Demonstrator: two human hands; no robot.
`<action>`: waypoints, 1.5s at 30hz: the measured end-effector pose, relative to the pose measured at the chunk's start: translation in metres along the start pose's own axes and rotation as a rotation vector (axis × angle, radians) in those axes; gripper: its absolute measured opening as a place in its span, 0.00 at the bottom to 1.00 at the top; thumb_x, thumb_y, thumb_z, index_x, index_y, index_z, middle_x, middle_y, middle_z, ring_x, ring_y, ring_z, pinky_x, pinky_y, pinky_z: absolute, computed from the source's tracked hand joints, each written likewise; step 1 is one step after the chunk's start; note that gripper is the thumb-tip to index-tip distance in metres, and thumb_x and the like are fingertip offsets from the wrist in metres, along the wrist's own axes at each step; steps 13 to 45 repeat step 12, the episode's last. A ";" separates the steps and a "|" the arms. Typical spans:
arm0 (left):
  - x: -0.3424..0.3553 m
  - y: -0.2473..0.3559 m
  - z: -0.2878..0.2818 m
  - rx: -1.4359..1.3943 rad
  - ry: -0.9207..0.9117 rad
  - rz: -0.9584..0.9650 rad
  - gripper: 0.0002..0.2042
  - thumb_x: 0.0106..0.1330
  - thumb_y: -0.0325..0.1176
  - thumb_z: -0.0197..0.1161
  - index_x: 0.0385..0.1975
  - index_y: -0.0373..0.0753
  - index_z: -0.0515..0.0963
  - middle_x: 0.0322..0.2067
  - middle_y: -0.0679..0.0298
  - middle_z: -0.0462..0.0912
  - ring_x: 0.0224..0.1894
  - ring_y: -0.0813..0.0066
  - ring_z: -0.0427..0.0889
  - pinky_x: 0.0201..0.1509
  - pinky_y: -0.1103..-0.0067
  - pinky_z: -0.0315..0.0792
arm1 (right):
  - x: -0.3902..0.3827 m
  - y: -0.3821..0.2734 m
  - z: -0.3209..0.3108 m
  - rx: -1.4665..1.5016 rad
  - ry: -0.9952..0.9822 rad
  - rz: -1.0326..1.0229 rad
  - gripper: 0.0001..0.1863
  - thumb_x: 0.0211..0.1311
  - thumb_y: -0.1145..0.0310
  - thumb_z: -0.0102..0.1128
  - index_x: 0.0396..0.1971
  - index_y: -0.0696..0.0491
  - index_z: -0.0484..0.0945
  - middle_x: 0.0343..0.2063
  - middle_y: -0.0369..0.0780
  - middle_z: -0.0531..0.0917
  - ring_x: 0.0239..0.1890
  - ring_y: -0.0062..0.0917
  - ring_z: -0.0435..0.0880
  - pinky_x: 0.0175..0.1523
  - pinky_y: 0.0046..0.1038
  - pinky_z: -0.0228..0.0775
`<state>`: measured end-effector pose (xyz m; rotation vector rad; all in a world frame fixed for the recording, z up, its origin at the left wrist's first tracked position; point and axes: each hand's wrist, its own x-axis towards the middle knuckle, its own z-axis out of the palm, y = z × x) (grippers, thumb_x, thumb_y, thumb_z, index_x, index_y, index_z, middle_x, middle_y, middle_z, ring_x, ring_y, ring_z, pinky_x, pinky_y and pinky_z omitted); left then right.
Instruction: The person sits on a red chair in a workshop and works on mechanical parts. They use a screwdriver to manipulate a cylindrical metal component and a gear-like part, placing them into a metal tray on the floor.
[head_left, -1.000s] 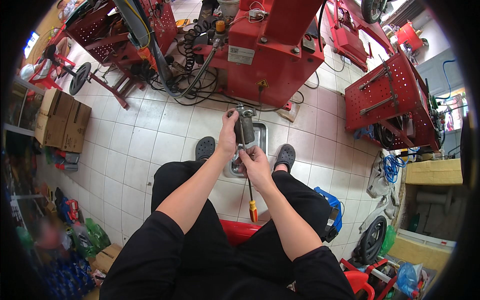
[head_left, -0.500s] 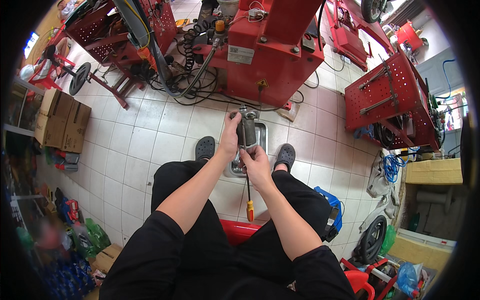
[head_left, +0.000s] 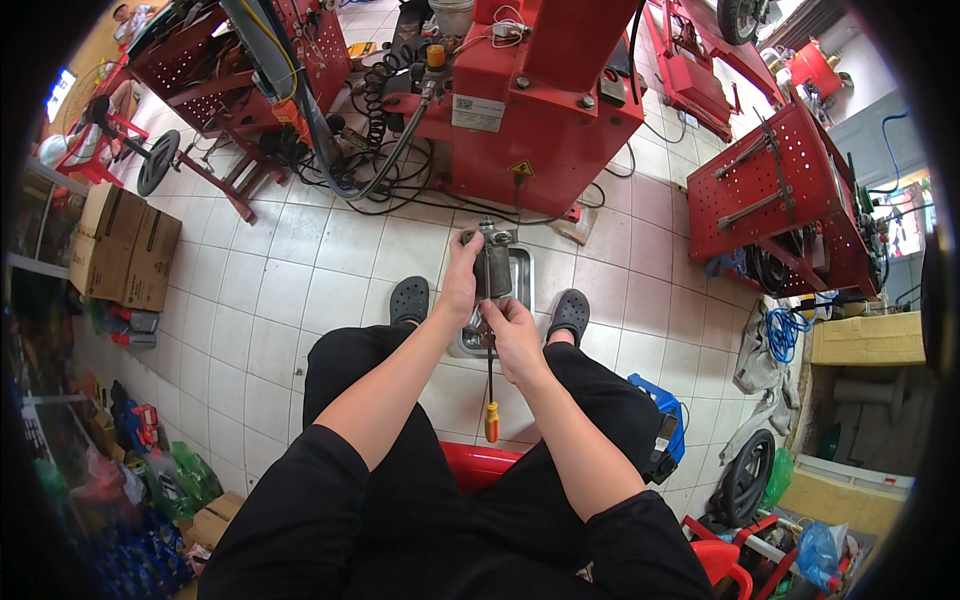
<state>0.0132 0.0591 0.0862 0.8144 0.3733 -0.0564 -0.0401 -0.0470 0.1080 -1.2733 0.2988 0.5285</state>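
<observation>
My left hand [head_left: 463,272] is closed around the left side of a dark metal cylinder [head_left: 499,268], which looks like a small motor with a bright metal fitting at its far end. Close to the cylinder's near end, my right hand [head_left: 516,338] has its fingers closed on the thin shaft of a screwdriver [head_left: 492,420]. Its yellow-and-orange handle points back toward me, between my knees. The shaft's tip is hard to make out between my hands. Beneath them a shallow metal tray [head_left: 524,270] lies on the floor, partly covered by the cylinder and my hands.
A red machine [head_left: 550,130] stands ahead, with black cables and hoses on the floor to its left. Red perforated tool stands [head_left: 745,190] flank it. Cardboard boxes [head_left: 125,245] are at the left. A blue case [head_left: 660,425] sits beside my right knee.
The screwdriver's handle has swung slightly to the left. Both hands stay at the cylinder in nearly the same grip.
</observation>
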 end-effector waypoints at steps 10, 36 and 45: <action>0.001 -0.008 -0.005 0.029 0.006 -0.032 0.23 0.65 0.48 0.53 0.54 0.42 0.60 0.47 0.64 0.67 0.51 0.76 0.65 0.58 0.80 0.57 | -0.004 -0.009 0.000 -0.044 0.017 0.012 0.11 0.61 0.67 0.58 0.35 0.58 0.69 0.28 0.39 0.79 0.25 0.18 0.79 0.23 0.18 0.63; 0.002 -0.010 -0.006 0.022 -0.008 -0.038 0.24 0.65 0.48 0.53 0.55 0.43 0.59 0.48 0.63 0.66 0.53 0.76 0.64 0.59 0.79 0.56 | -0.004 -0.010 -0.002 -0.074 0.021 0.031 0.12 0.60 0.67 0.59 0.36 0.58 0.69 0.27 0.39 0.79 0.25 0.19 0.79 0.23 0.18 0.63; 0.002 -0.010 -0.006 0.022 -0.008 -0.038 0.24 0.65 0.48 0.53 0.55 0.43 0.59 0.48 0.63 0.66 0.53 0.76 0.64 0.59 0.79 0.56 | -0.004 -0.010 -0.002 -0.074 0.021 0.031 0.12 0.60 0.67 0.59 0.36 0.58 0.69 0.27 0.39 0.79 0.25 0.19 0.79 0.23 0.18 0.63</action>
